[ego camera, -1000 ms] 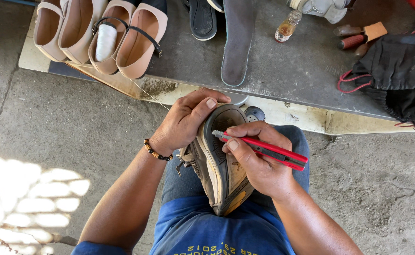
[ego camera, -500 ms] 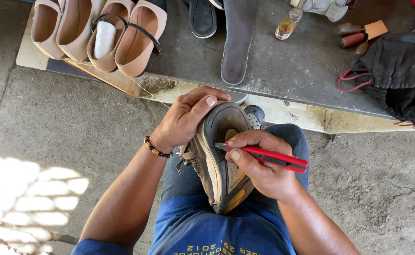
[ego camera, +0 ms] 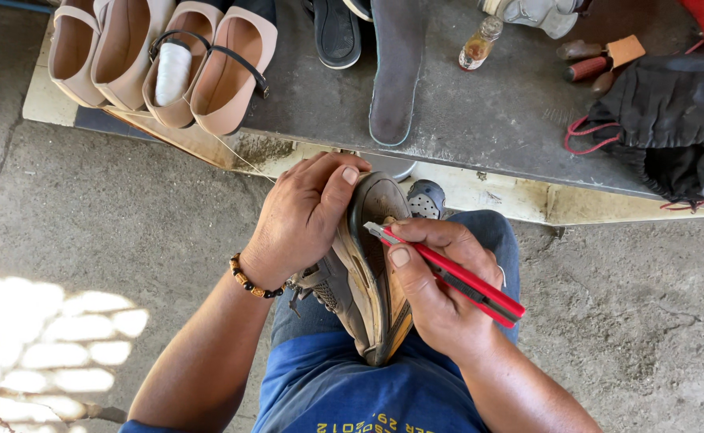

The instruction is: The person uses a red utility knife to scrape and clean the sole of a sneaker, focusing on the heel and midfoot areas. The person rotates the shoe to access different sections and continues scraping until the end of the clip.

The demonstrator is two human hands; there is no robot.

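Gripping a worn brown shoe [ego camera: 368, 281] at its toe, the left hand [ego camera: 300, 220] curls closed around the upper edge, thumb pressed on the dark sole, a beaded bracelet [ego camera: 249, 281] at the wrist. The shoe stands on its side on the person's lap, sole turned toward the right hand, heel resting against the blue shirt [ego camera: 360, 393]. The right hand [ego camera: 436, 293] is closed around a red utility knife [ego camera: 456, 277], thumb laid along the handle; the blade tip meets the sole edge near the toe. The handle's far end juts out past the knuckles to the right.

Beyond the knees lies a low grey table [ego camera: 480, 120] over a concrete floor [ego camera: 103, 216]. On the table, at upper left, sit beige flat shoes [ego camera: 216, 72] in a row, one holding a white spool of thread [ego camera: 172, 70]. Near the middle lie a dark insole [ego camera: 396, 72] and a black sole [ego camera: 334, 32], well apart from the hands. A small glass bottle [ego camera: 479, 44] stands just beside the insole, and a black drawstring bag [ego camera: 673, 120] occupies the right end.
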